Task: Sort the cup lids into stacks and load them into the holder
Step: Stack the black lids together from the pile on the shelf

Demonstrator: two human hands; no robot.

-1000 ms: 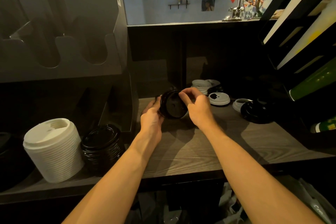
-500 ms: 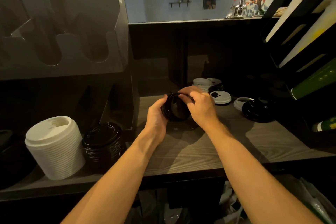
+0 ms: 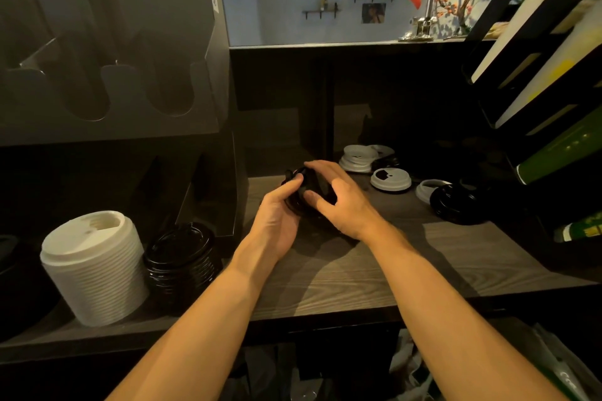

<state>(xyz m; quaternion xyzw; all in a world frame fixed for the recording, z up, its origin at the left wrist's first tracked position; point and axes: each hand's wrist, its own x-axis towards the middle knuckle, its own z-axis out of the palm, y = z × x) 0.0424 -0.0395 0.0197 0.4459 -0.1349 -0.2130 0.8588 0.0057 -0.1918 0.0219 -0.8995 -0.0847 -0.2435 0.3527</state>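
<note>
Black lids [image 3: 294, 207] gripped in left hand [image 3: 277, 221] and right hand [image 3: 340, 205].
White stack [image 3: 94, 273], black stack [image 3: 179, 259] left of them; loose lids [image 3: 391, 180] right.

White lid stack [image 3: 94, 270], black lid stack [image 3: 180, 265] (glossy).

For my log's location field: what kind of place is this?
Probably a cafe service counter: a white lid stack, a black lid stack, a tiered cardboard holder, and loose takeaway-cup lids on the wooden counter.
</note>
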